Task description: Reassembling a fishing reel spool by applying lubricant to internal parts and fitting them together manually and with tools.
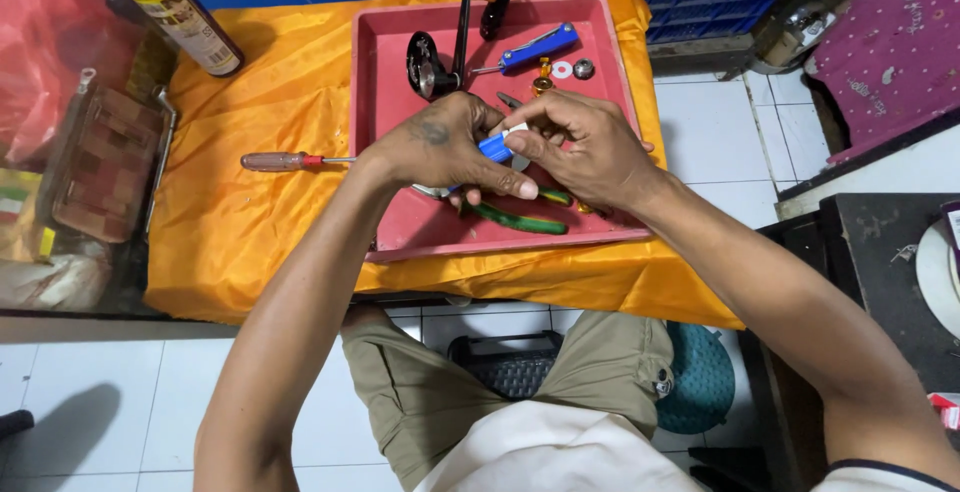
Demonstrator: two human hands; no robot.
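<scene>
Left hand (445, 147): closed around a small blue-handled tool (495, 148), thumb extended along the lower side, fingers wrapped, tool gripped firmly above the middle of the red tray (385, 102). Right hand (585, 142): fingers curled inward, fingertips (520, 137) pinched on the white end of the same blue-handled tool, touching the left hand; what the pinch holds beyond that tip, hidden by the fingers. Both hands joined directly over the tray, near its front half. Under the hands, on the tray floor: green-handled pliers (520, 218), partly covered by the right hand. At the tray's far end: black fishing reel body with crank handle (440, 57), blue folding tool (540, 49), a gold fitting (543, 77), a white washer (562, 70) and a small grey round part (584, 68), all well apart from the hands. Left of the tray, on the orange cloth (270, 82): red-handled screwdriver (285, 161), shaft pointing toward the left wrist. At the far left corner of the cloth: spray can (175, 7), lying tilted.
</scene>
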